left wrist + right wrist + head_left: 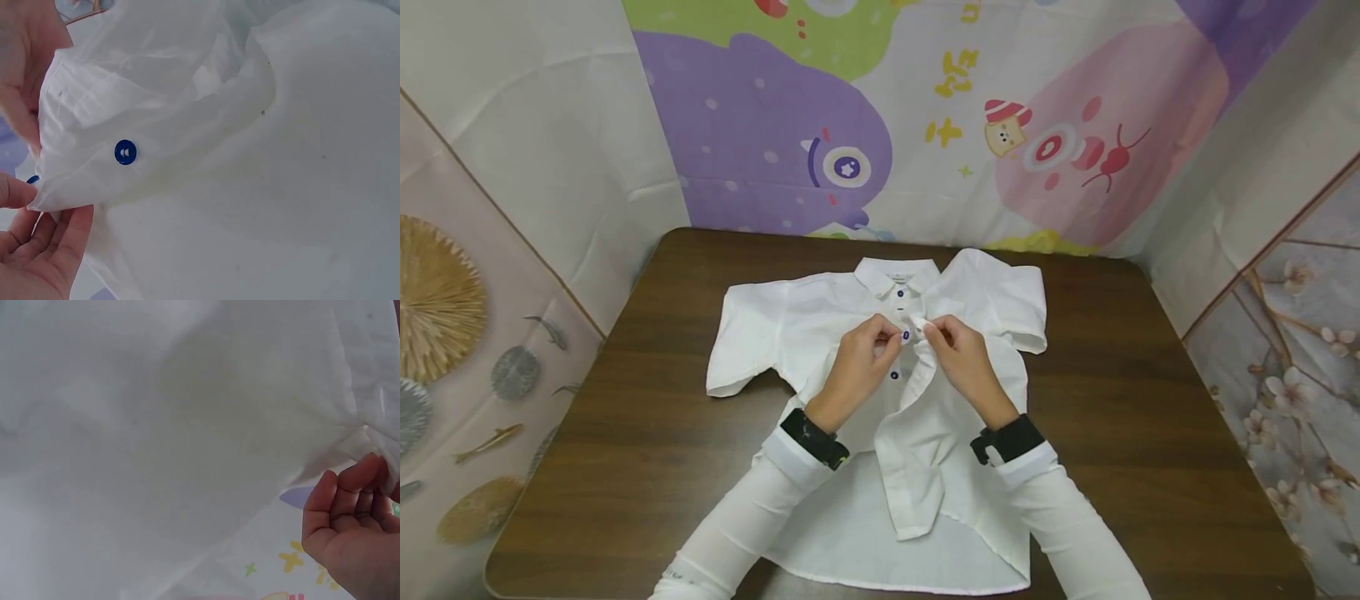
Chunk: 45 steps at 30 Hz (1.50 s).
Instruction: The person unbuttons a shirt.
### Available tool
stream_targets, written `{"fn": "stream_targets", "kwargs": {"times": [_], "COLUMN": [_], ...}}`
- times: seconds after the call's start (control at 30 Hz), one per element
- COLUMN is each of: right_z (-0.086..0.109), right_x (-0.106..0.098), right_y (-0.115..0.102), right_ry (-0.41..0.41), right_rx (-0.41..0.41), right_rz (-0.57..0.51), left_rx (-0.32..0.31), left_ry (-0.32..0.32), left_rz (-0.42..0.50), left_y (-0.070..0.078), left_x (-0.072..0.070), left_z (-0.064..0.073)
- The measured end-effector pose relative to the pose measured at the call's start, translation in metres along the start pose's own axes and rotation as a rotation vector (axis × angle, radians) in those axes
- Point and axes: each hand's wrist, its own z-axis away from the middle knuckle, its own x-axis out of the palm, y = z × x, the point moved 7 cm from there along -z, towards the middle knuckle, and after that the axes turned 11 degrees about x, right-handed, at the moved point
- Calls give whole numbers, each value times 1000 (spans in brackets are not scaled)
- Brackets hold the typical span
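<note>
A white short-sleeved shirt (820,308) lies face up, collar (874,277) away from me. Dark blue buttons run down its front. My left hand (867,357) pinches the placket edge beside a blue button (906,335); in the left wrist view its thumb and fingers (74,240) grip the cloth edge, with another button (125,152) close by. Opposite it, my right hand (958,354) pinches the other front edge, lifted and folded over; the right wrist view shows its fingertips (369,469) curled on the cloth. The folded front panel (912,475) hangs down toward the hem.
The shirt lies on a dark brown wooden table (1150,433) with rounded corners. Behind the table hangs a cartoon-printed cloth (790,125). Patterned panels stand at the left (482,333) and right (1292,375).
</note>
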Motion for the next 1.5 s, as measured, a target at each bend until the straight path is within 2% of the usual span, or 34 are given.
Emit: {"fn": "stream_targets", "kwargs": {"times": [0.17, 0.33, 0.47, 0.63, 0.73, 0.87, 1.07, 1.17, 1.3, 1.4, 1.5], "right_z": [2, 6, 10, 15, 17, 20, 24, 25, 26, 23, 18], "right_x": [-5, -6, -4, 3, 7, 13, 23, 29, 33, 34, 38], "right_y": [2, 5, 11, 23, 31, 42, 57, 62, 62, 55, 45], "right_ry": [-45, -133, -222, -350, -392, -425, -478, -520, -551, -543, -497], "right_rx": [-34, -71, -106, -101, -114, -111, -32, -4, 17, 31, 23], "right_rz": [107, 203, 270, 339, 389, 457, 556, 605, 658, 653, 585], "left_rx": [-30, -46, -44, -53, -62, -73, -85, -89, -84, -77, -76], "left_ry": [-31, -83, -138, -227, -273, -320, -425, -487, -534, -539, -543], "left_rz": [-6, -9, -18, -58, -80, -94, -136, -160, -180, -181, -183], "left_y": [-5, -10, -14, -21, -25, -31, -43, -45, -43, -40, -37], "left_x": [-2, -1, 1, 6, 10, 15, 27, 32, 37, 38, 38], "left_z": [5, 14, 23, 34, 41, 50, 65, 71, 75, 76, 76]}}
